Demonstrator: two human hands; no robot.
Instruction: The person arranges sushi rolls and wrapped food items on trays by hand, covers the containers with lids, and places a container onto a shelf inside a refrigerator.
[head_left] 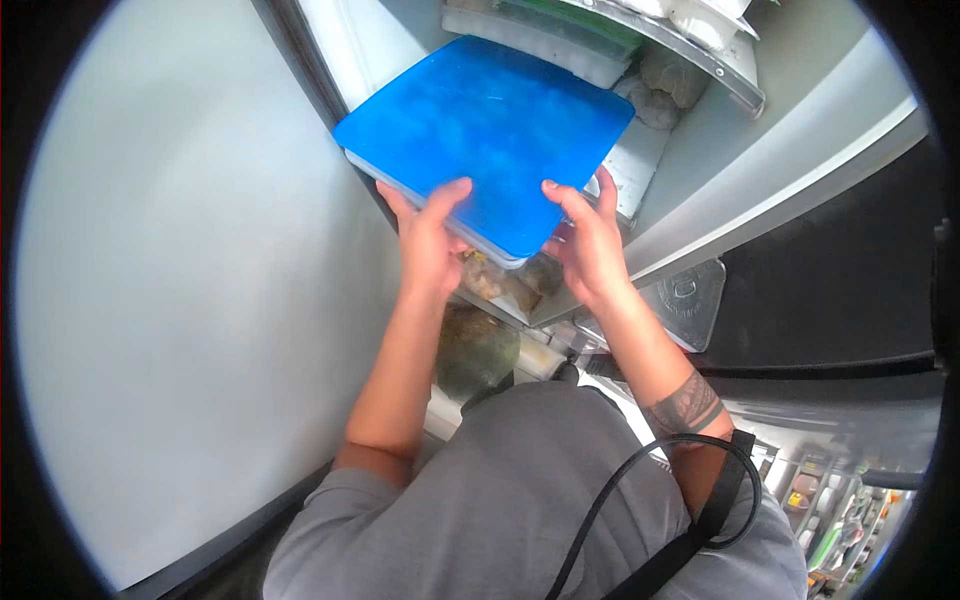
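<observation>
A flat plastic container with a blue lid (pixel 490 140) and a pale, whitish body is between my hands, tilted at the opening of a fridge or freezer. My left hand (pixel 428 235) grips its near left edge, thumb on top of the lid and fingers underneath. On the near right edge, my right hand (pixel 590 240) holds it the same way, thumb over the lid. The fingers below the container are partly hidden. What is inside the container cannot be made out through the lid.
Behind the blue lid sits a translucent container with a green lid (pixel 570 25). A metal-edged shelf (pixel 700 50) holds white bags. Wrapped lumps (pixel 670 80) lie at the back right. A wide pale door (pixel 200 280) stands at left. Bagged items (pixel 500 285) show below the container.
</observation>
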